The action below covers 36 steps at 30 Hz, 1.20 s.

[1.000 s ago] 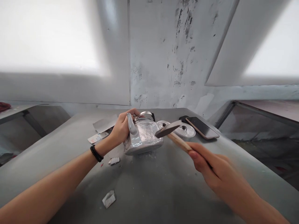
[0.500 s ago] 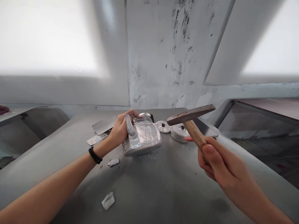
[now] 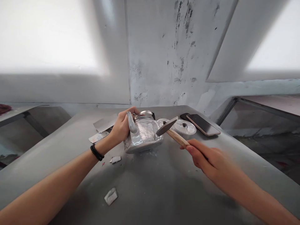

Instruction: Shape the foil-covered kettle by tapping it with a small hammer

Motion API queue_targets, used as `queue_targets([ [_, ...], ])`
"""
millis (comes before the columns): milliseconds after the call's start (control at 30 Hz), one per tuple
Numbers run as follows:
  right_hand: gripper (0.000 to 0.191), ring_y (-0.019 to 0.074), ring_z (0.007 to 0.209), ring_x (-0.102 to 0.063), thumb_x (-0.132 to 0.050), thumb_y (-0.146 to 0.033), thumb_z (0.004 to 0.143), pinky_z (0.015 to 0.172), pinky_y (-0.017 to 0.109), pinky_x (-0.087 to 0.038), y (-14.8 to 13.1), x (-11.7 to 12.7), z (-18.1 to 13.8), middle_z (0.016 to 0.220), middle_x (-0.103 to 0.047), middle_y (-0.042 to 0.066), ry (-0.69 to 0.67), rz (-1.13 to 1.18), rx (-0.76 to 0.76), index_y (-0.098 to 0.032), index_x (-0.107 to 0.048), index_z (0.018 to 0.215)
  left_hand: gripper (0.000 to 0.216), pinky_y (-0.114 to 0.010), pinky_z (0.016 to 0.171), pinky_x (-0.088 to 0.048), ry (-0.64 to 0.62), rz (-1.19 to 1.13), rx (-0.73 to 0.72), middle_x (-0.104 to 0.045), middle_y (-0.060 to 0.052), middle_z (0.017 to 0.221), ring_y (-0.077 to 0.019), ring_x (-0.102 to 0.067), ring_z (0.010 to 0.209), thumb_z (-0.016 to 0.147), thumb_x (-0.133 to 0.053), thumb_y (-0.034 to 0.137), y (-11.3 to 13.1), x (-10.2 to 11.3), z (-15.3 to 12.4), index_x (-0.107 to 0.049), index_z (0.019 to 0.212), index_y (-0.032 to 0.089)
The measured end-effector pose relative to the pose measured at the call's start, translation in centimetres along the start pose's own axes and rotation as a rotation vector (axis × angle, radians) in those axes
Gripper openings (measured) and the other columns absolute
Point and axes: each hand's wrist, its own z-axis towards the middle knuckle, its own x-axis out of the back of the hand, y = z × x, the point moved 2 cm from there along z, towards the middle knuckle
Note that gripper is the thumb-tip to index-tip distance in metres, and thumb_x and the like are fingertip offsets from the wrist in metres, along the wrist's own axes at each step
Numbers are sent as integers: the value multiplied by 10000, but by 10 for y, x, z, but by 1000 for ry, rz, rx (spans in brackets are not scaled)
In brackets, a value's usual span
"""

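Observation:
A dented silver metal teapot is held tilted on the grey table, its spout toward me on the left. My left hand is closed around its far left side, behind the spout; the fingertips are hidden. With my right hand I grip the wooden handle of a hammer. The hammer's metal head is at the right side of the teapot's dented face; whether it touches cannot be made out. Behind the hammer are a small round lid and a lidded metal pot, both with black knobs.
Two phones lie at the back right, the nearer one face up. Paper and card pieces are left of the teapot. Crumpled scraps lie nearer me. A stained wall rises behind the table.
My right hand has swung the hammer down and left, from above the pot to the teapot's face. The phones, hidden before, now show. My left hand and the teapot stay nearly still.

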Motion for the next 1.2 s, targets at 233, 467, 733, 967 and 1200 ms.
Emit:
queue_targets([
  [233, 362, 138, 484, -403, -403, -538, 1106, 453, 269, -324, -8, 7, -3, 604, -430, -60, 226, 141, 98, -265, -641, 1107, 284, -305, 555, -334, 1, -3, 9, -534, 5, 649, -169, -429, 580, 960, -524, 412, 1, -1, 0, -625, 778, 220],
  [467, 366, 137, 512, -380, -424, -570, 1092, 486, 288, -292, -5, 5, -2, 631, -429, -55, 77, -19, 31, -268, -616, 1014, 217, -304, 541, -294, -3, -10, 7, -532, 8, 647, -157, -363, 566, 912, -511, 329, 5, -2, 0, -625, 766, 216],
  [733, 390, 141, 502, -426, -441, -587, 1077, 509, 296, -291, -8, 2, -1, 596, -476, -53, -19, -112, 19, -260, -610, 947, 197, -294, 546, -318, -2, 4, 8, -527, 1, 658, -168, -410, 597, 888, -515, 331, 8, -2, 1, -624, 776, 211],
  [967, 406, 146, 493, -404, -405, -609, 1079, 470, 285, -317, -8, 4, -5, 619, -443, -49, 159, 26, 61, -275, -618, 990, 232, -282, 513, -274, -4, 31, 9, -419, 32, 582, -147, -334, 541, 910, -503, 362, 11, -2, 0, -606, 768, 211],
  [1200, 424, 147, 495, -380, -356, -613, 1093, 470, 287, -294, -3, -5, -1, 611, -421, -54, 62, -8, 6, -279, -605, 1013, 214, -283, 503, -256, -24, 53, -9, -386, 42, 577, -135, -300, 522, 928, -480, 309, 11, 0, -2, -601, 782, 210],
])
